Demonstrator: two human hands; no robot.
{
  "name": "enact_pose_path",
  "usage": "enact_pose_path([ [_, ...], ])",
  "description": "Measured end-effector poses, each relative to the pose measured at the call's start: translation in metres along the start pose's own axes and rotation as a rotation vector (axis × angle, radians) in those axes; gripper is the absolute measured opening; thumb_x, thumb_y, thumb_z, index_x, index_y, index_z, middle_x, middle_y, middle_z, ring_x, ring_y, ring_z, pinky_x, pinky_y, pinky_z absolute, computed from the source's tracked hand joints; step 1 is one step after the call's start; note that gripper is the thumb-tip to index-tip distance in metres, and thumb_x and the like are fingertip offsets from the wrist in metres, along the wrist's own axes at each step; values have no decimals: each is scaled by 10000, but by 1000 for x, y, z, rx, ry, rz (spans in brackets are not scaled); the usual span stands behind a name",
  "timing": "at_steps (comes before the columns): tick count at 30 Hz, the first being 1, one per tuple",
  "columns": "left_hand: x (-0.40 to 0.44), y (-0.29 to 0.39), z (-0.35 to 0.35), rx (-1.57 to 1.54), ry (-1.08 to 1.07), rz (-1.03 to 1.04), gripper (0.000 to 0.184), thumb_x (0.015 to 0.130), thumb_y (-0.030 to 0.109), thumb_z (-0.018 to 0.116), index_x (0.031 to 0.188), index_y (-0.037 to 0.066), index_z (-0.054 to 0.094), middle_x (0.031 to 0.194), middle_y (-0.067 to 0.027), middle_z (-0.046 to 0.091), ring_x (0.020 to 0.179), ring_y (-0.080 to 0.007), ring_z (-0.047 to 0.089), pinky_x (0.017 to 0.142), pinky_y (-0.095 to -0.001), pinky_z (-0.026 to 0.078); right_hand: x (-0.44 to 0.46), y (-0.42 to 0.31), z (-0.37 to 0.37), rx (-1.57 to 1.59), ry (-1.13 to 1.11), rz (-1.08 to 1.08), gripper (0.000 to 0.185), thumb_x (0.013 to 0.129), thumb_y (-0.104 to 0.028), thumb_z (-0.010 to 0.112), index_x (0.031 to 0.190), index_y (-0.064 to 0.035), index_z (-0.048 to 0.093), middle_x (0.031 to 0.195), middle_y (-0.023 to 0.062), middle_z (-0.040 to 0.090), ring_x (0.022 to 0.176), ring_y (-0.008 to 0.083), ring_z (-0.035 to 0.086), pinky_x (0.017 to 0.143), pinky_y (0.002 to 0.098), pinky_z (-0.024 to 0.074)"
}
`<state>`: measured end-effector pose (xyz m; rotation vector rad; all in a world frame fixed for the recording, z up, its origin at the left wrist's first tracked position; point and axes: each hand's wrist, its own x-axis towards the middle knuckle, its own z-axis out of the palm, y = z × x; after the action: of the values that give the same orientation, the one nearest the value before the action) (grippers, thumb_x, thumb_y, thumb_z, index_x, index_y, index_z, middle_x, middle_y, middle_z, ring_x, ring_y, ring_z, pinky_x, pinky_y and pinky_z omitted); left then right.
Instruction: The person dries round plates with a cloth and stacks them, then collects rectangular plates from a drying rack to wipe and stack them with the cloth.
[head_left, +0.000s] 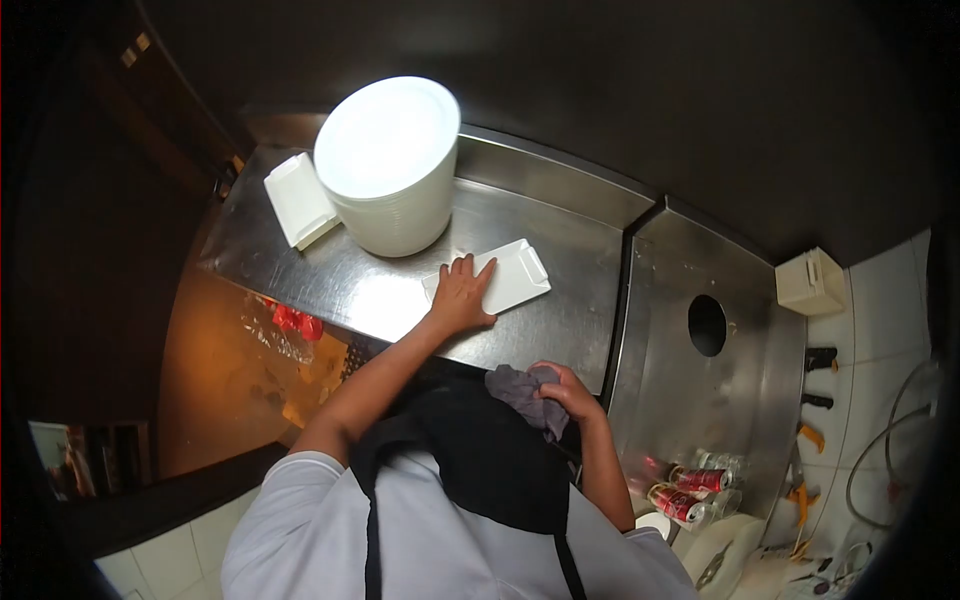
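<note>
My left hand (464, 300) lies spread, palm down, over the left end of a shallow white rectangular tray or lid (517, 277) on the steel counter. Part of that tray is hidden under the fingers. Close to my body, my right hand (571, 393) grips a crumpled grey cloth (524, 394) just in front of the counter's edge. Behind my left hand stands a tall white bucket (396, 215) with a bright, flat white top. Leaning beside the bucket on its left is another white rectangular container (301, 202).
The steel counter (570, 260) meets a second steel surface (660, 330) with a round hole (707, 325) on the right. Red cans (677, 503) lie at its near end. Knives (820, 360) hang on the tiled wall beside a white box (810, 282). A red plastic bag (293, 320) shows below left.
</note>
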<state>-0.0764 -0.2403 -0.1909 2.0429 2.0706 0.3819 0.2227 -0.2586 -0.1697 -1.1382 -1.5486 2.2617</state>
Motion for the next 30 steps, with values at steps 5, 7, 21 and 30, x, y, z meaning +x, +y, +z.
enact_pose_path([
  [5,5,-6,-5,9,33,65,1117,555,469,915,1515,110,471,1331,-286,528,1251,-434,522,1013,-574,422,-22,25,-1,120,84,-54,385,752,-58,667,1132,3,672,991,36,664,924,135,612,873,267,486],
  [7,8,-4,-14,-18,10,48,1063,578,469,897,1494,103,503,1316,-281,549,1227,-423,558,1007,-547,450,-28,25,-1,181,145,-68,376,747,-56,670,1119,1,671,986,33,663,923,137,611,874,269,484],
  [21,1,34,-38,-2199,-368,-83,741,1028,594,473,1540,61,413,1466,-194,542,1331,-315,541,1154,-451,424,11,-102,107,-715,641,-1040,765,755,-190,830,1473,-197,564,1483,287,462,1380,480,458,1180,509,361],
  [30,-76,59,-92,-1829,-285,-345,680,969,514,561,1439,28,486,1291,-163,639,1138,-260,662,986,-377,540,52,-208,80,-506,941,-1074,528,758,-172,808,1271,-120,694,1289,227,635,1200,415,622,1038,463,495],
])
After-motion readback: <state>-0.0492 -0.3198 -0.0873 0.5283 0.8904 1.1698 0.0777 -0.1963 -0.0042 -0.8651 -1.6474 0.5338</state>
